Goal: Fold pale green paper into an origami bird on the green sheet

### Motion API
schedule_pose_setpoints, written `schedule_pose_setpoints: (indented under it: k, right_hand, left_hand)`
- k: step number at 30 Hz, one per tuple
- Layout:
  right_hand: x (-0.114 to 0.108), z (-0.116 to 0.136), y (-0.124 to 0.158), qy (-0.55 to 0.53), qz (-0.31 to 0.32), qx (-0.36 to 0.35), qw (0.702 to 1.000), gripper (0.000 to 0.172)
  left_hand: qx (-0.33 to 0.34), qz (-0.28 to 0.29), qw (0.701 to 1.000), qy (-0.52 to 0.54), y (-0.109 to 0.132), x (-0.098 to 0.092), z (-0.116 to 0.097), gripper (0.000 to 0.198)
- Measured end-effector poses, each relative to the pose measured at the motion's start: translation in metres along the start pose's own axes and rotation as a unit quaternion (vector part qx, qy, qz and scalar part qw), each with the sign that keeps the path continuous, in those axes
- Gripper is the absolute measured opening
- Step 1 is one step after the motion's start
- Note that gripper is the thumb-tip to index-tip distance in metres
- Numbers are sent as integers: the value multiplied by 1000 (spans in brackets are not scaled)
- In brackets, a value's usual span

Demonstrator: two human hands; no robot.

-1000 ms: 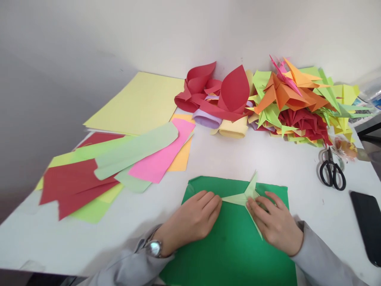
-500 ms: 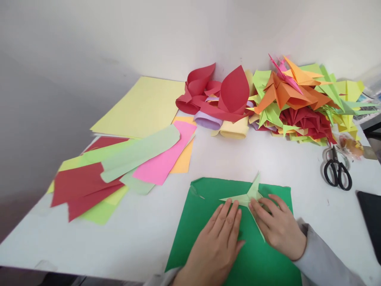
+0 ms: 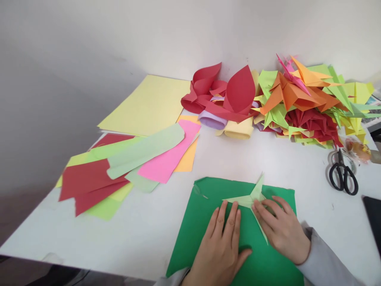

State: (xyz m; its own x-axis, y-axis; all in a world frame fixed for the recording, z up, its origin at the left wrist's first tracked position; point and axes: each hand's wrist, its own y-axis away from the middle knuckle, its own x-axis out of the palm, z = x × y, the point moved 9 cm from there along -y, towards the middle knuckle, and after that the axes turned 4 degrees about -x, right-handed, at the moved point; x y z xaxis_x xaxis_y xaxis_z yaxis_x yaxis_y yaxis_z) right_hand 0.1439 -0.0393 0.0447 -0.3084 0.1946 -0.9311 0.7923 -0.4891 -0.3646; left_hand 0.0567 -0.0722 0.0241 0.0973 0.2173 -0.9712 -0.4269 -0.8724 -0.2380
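Observation:
A pale green folded paper piece (image 3: 256,195) with several long, pointed arms lies on a dark green sheet (image 3: 193,234). My left hand (image 3: 220,244) rests flat, palm down, its fingers stretched out and thumb spread. Its fingertips touch the lower edge of the arm that points left. Over the middle of the piece, my right hand (image 3: 281,230) has bent fingers pressed together on the folded paper. These fingers hide part of the piece, while one thin arm sticks out below them and another points up and away.
Loose coloured strips (image 3: 145,153) and a yellow stack of sheets (image 3: 149,105) lie left. Behind are curled red paper shapes (image 3: 241,93) and a heap of folded paper pieces (image 3: 300,99). Black-handled scissors (image 3: 342,176) lie right, near a black flat object (image 3: 373,218).
My left fingertips have slid left along the paper arm towards its tip, and the left thumb is spread wider. My right hand keeps its place on the piece. The whole view has shifted slightly.

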Motion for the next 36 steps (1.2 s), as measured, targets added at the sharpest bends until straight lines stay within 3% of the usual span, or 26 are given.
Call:
schedule_pose_setpoints:
  k: [8, 19, 30, 36]
  right_hand:
    - [0, -1, -1, -2, 1, 5, 1000, 31]
    - [0, -2, -2, 1, 3, 8, 1000, 31]
    - [-2, -5, -2, -5, -1, 30, 1000, 32]
    - [-1, -3, -1, -8, -10, 35, 999, 34]
  left_hand:
    - [-13, 9, 1000, 5, -5, -2, 6, 66]
    - [-51, -49, 997, 41, -3, -11, 9, 61]
    - [-16, -14, 1000, 21, -5, -1, 7, 65]
    - [-47, -5, 999, -25, -12, 2, -2, 80]
